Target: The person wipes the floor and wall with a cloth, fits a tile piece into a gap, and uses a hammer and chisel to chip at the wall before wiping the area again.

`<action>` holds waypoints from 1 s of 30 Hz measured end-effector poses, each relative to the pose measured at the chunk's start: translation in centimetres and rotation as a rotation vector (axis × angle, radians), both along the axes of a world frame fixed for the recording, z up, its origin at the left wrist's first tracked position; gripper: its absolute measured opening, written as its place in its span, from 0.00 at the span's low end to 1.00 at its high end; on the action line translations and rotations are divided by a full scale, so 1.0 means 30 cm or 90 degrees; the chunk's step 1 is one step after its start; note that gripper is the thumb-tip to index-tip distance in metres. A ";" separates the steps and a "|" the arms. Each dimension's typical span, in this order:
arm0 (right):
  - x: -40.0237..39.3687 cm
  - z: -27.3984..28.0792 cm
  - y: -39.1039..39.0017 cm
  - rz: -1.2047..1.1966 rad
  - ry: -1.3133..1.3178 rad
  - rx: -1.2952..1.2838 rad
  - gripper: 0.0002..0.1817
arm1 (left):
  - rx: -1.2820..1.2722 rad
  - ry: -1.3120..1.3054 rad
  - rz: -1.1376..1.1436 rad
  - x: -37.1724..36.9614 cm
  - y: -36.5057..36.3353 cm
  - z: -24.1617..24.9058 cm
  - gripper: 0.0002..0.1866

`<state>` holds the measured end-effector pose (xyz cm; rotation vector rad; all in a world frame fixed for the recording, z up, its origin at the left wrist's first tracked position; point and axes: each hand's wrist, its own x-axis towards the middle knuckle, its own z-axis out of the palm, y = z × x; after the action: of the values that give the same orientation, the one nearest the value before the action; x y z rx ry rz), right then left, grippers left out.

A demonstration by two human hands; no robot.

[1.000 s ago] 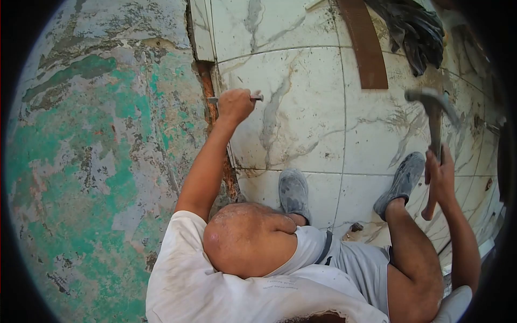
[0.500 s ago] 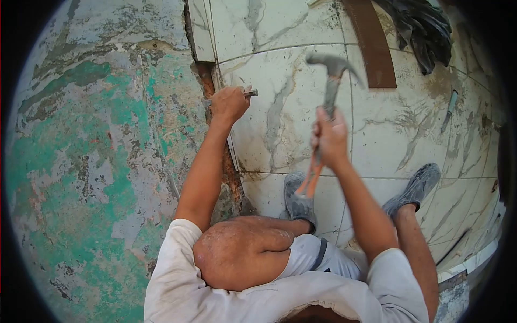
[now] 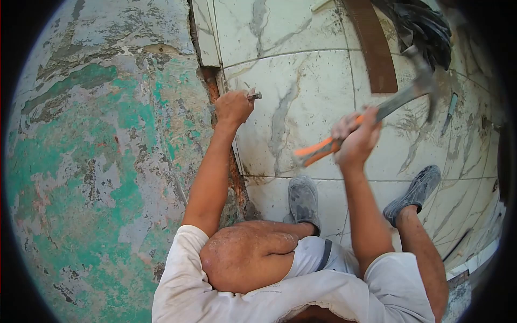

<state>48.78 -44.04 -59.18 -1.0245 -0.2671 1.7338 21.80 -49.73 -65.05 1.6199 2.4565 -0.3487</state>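
My left hand (image 3: 233,109) is closed around a metal chisel (image 3: 257,96), whose blunt end sticks out to the right of the fist. The chisel lies roughly level, its other end mostly hidden by the hand at the broken joint (image 3: 211,86) between wall and tiles. In my right hand (image 3: 357,139) is a claw hammer (image 3: 399,98) with an orange and grey handle. Its head is raised to the upper right, apart from the chisel and slightly blurred.
Peeling green and grey paint covers the wall (image 3: 81,188) at left. Marbled tiles (image 3: 312,86) carry a brown strip (image 3: 374,54), a black plastic bag (image 3: 425,27) and a thin tool with a pale green handle (image 3: 451,107). My dusty shoes (image 3: 304,199) rest on the tiles.
My right hand has swung the hammer rightward, away from the chisel, and its head now points to the upper right. The left hand keeps its hold on the chisel at the joint.
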 end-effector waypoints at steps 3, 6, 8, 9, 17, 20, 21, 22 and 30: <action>-0.073 -0.173 -0.272 0.269 -0.163 -0.052 0.14 | 0.034 -0.019 -0.009 -0.001 -0.006 -0.003 0.25; -0.051 -0.177 -0.313 0.618 -0.095 -0.158 0.15 | -0.002 0.004 -0.018 0.005 -0.009 -0.004 0.25; -0.019 -0.173 -0.280 0.531 -0.115 -0.197 0.17 | 0.036 0.002 -0.031 -0.003 -0.003 -0.009 0.24; -0.016 -0.190 -0.249 0.428 -0.153 -0.121 0.17 | 0.071 0.000 -0.039 -0.007 -0.011 -0.013 0.24; -0.012 -0.026 -0.020 -0.041 -0.125 0.161 0.24 | 0.086 -0.014 -0.044 -0.013 -0.003 0.009 0.24; -0.115 -0.298 -0.407 0.493 -0.444 0.212 0.19 | 0.061 -0.013 -0.042 -0.008 -0.019 0.005 0.25; -0.093 -0.285 -0.389 0.487 -0.446 0.219 0.19 | 0.044 -0.003 -0.048 -0.010 -0.008 0.004 0.25; -0.077 -0.243 -0.356 0.520 -0.347 0.075 0.18 | 0.049 -0.002 -0.055 -0.011 0.013 0.007 0.25; 0.137 0.109 0.241 -0.089 -0.085 0.155 0.20 | 0.020 -0.031 -0.002 0.003 0.004 0.027 0.23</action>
<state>52.89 -36.83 -55.92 -0.9575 -0.4694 1.4686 21.88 -49.61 -64.24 1.6239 2.4355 -0.2689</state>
